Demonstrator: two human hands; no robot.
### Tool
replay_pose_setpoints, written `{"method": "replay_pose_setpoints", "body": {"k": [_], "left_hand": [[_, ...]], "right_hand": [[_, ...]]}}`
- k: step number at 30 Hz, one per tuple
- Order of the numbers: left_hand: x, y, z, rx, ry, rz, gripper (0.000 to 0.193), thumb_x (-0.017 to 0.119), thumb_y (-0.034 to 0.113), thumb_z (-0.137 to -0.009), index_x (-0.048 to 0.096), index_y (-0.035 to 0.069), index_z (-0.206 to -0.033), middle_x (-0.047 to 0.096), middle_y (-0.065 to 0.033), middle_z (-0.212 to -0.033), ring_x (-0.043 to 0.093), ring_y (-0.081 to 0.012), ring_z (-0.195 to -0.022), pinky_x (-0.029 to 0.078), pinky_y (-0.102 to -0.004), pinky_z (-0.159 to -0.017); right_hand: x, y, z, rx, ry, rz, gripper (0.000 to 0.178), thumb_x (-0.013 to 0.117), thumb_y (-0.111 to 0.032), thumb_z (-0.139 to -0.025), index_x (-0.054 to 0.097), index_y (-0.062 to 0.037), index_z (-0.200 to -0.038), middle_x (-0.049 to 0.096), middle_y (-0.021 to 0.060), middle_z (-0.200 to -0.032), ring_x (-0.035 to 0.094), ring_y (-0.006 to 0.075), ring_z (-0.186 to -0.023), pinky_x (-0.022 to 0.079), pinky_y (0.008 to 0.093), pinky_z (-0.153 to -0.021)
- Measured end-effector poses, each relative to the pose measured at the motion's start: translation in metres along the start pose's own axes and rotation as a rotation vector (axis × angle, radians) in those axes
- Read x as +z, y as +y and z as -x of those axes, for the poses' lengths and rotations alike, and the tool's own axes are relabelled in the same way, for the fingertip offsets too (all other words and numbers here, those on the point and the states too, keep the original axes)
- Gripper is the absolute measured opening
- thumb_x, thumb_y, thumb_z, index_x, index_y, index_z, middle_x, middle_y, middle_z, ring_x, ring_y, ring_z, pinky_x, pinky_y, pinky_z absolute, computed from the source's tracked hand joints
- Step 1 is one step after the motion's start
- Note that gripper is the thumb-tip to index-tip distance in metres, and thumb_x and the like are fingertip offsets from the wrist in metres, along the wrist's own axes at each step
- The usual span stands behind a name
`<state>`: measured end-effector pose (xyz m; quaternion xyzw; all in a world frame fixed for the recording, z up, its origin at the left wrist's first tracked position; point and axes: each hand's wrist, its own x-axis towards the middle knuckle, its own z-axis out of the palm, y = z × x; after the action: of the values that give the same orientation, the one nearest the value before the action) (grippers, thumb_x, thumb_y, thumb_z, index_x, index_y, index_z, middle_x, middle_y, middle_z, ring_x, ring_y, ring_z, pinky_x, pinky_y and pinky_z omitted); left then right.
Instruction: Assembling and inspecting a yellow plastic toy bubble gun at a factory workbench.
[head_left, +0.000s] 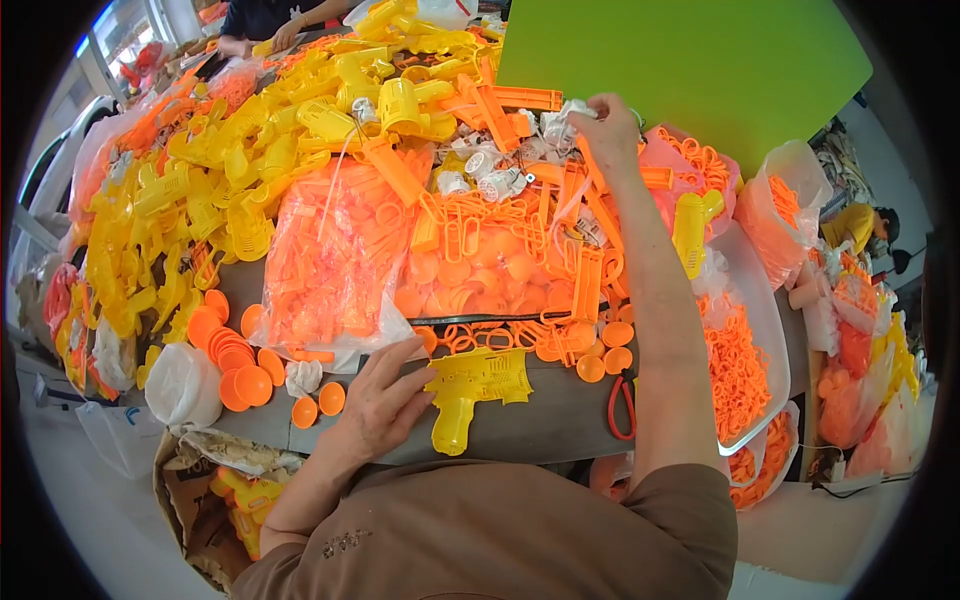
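Note:
A yellow gun-shaped shell half (pixel 480 383) lies inner side up on the grey tabletop in front of me, its handle toward me. My left hand (pixel 385 398) is open beside it, fingers loosely bent and their tips at the shell's left edge. Stretched out over the far side of the heap, my right hand (pixel 606 122) has its fingers closed on a white part (pixel 568 118); its exact kind is partly hidden. More white motor-like parts (pixel 502 184) with wires lie just left of that hand, among orange strips (pixel 490 115).
Yellow shells (pixel 230 180) are heaped at left. Bags of orange parts (pixel 335 250) fill the middle; orange discs (pixel 232 355) lie nearer. Red-handled scissors (pixel 621 408) rest at the front edge. A tub (pixel 770 400) of orange pieces stands right. Other people (pixel 290 25) work at the far side.

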<state>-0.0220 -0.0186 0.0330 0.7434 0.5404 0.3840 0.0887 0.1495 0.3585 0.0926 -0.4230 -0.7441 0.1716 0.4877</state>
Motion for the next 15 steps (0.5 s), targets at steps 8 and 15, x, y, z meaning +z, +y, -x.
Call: {"method": "replay_pose_setpoints", "body": {"k": [8, 15], "left_hand": [[-0.033, -0.016, -0.059, 0.045, 0.201, -0.079, 0.032, 0.071, 0.005, -0.071, 0.062, 0.003, -0.101, 0.055, -0.0186, -0.114, 0.056, -0.0340, -0.100, 0.048, -0.0377, -0.082], [-0.050, -0.019, -0.167, -0.083, 0.374, 0.249, 0.047, 0.071, 0.018, -0.078, 0.053, 0.002, -0.118, 0.058, -0.0120, -0.101, 0.057, -0.0190, -0.089, 0.048, -0.0323, -0.074]], "right_hand": [[-0.038, -0.084, -0.008, -0.211, -0.039, -0.318, 0.030, 0.071, -0.013, -0.074, 0.055, 0.0016, -0.096, 0.056, 0.0023, -0.078, 0.052, 0.0066, -0.066, 0.042, 0.0195, -0.057], [-0.034, -0.153, 0.015, -0.266, -0.158, -0.498, 0.031, 0.071, -0.014, -0.074, 0.056, 0.0014, -0.096, 0.058, 0.0029, -0.081, 0.054, 0.0067, -0.067, 0.042, 0.0199, -0.054]]}}
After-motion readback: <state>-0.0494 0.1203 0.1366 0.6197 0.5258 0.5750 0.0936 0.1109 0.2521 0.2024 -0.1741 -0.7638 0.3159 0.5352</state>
